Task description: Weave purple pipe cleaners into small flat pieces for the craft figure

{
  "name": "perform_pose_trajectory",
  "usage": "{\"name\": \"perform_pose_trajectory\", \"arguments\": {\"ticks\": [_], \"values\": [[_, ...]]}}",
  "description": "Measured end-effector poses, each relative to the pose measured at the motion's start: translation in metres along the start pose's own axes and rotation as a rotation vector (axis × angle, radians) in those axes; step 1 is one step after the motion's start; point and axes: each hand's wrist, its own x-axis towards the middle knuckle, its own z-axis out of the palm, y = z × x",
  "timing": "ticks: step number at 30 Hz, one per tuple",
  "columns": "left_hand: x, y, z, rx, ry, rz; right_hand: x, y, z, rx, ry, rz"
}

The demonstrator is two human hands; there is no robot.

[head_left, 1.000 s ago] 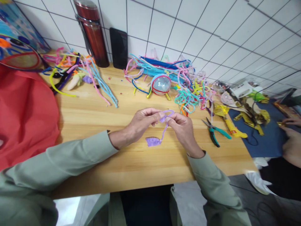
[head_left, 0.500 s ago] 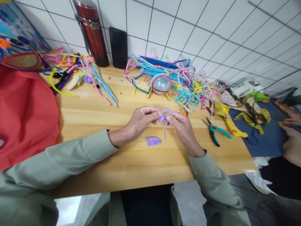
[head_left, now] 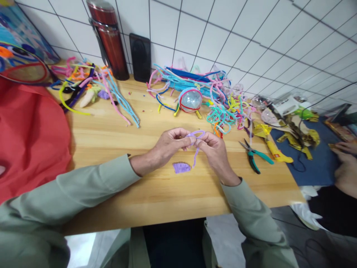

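Between my two hands is a purple pipe cleaner [head_left: 196,153], bent into a loop at the top with a loose tail hanging down. My left hand [head_left: 174,144] pinches it from the left, thumb against fingers. From the right, my right hand [head_left: 213,147] grips it the same way, so the thumbs nearly meet. The fingers cover much of the bent part. Just below the hands, a flat ribbed purple piece [head_left: 182,168], made of pipe cleaner rows, lies on the wooden table [head_left: 145,201].
Teal-handled pliers [head_left: 255,156] and a yellow glue gun [head_left: 277,152] lie to the right. Behind are heaped pipe cleaners [head_left: 192,83], a clear ball [head_left: 190,100], a phone [head_left: 140,57] and a red thermos [head_left: 108,41]. Red cloth [head_left: 33,137] covers the left. Another person's hand [head_left: 346,163] is far right.
Both thumbs have come closer together over the purple pipe cleaner, hiding more of its bent part. Its tail has swung slightly left. The ribbed piece stays put.
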Motion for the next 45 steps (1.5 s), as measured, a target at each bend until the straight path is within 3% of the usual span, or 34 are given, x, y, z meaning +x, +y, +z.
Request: {"name": "perform_pose_trajectory", "arguments": {"ticks": [15,31,42,45], "values": [[-0.002,0.001,-0.003,0.035,-0.023,0.029,-0.004,0.002,0.003,-0.106,0.038,-0.075],[-0.002,0.004,-0.002,0.048,0.031,0.025,-0.002,0.0,0.003,-0.053,0.008,-0.039],[0.001,-0.001,0.0,-0.134,0.034,-0.057,-0.002,-0.002,0.004,0.111,-0.055,0.004],[0.001,-0.001,-0.001,-0.17,0.057,-0.071,-0.001,0.003,0.002,0.029,-0.056,-0.082]]}}
